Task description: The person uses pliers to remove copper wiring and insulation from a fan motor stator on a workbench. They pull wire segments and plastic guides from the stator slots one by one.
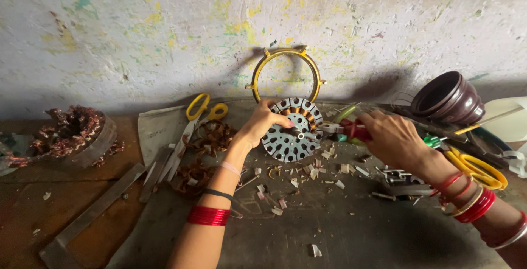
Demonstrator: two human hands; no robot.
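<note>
- left hand point(262, 119) fingers curled, gripping one slotted stator point(291, 130) upright
- right hand point(391, 137) closed around red-handled tool point(351, 130)
- two yellow scissors point(198, 116), point(476, 168)
- one yellow ring point(285, 74)

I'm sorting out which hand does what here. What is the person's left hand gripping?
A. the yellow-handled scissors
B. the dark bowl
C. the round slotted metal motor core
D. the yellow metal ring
C: the left hand clasps the upper left edge of the round slotted motor core, which stands tilted up off the work surface; the yellow-handled scissors, dark bowl and yellow ring lie untouched.
</note>
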